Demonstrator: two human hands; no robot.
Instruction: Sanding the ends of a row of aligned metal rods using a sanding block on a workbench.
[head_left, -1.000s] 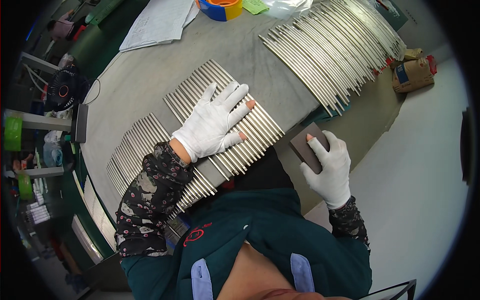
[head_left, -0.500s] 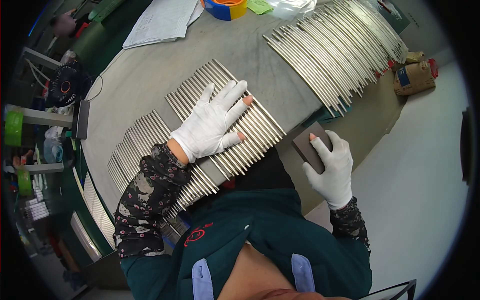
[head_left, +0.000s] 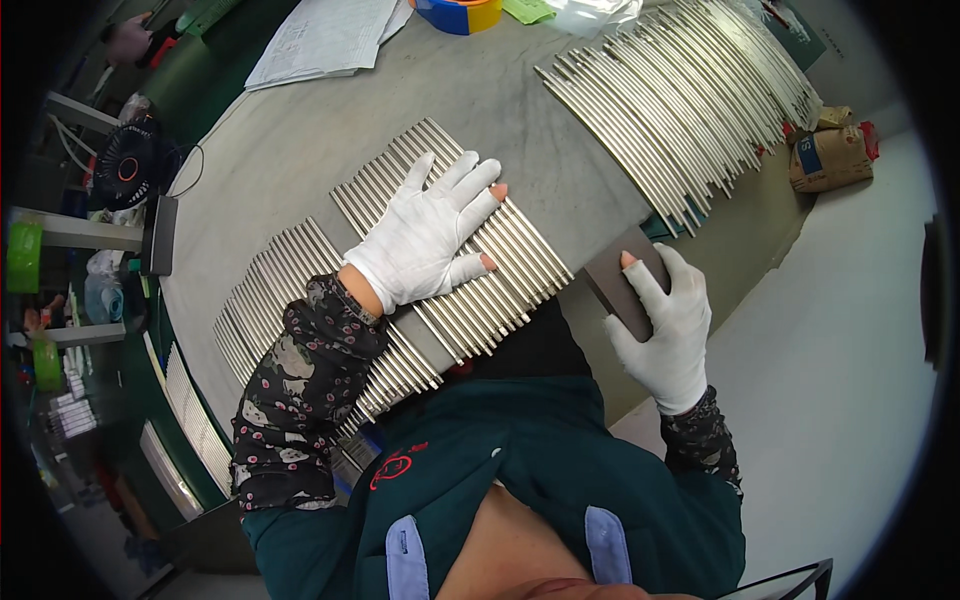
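Observation:
My left hand, in a white glove with some bare fingertips, lies flat with fingers spread on a row of silver metal rods. The rods lie side by side on the grey table. Beside that row, to the left, a second group of rods lies partly under my left forearm. My right hand, gloved likewise, grips a dark grey-brown rectangular block just off the table's right edge, close to the rod ends but apart from them. The block's underside is hidden.
A large batch of rods covers the table's far right. Papers and a blue, yellow and orange ring-shaped thing lie at the far edge. A small black fan stands left. A brown sack is beyond the right side.
My right hand has shifted the block slightly up toward the table edge. My left hand stays spread on the rods, almost in the same place.

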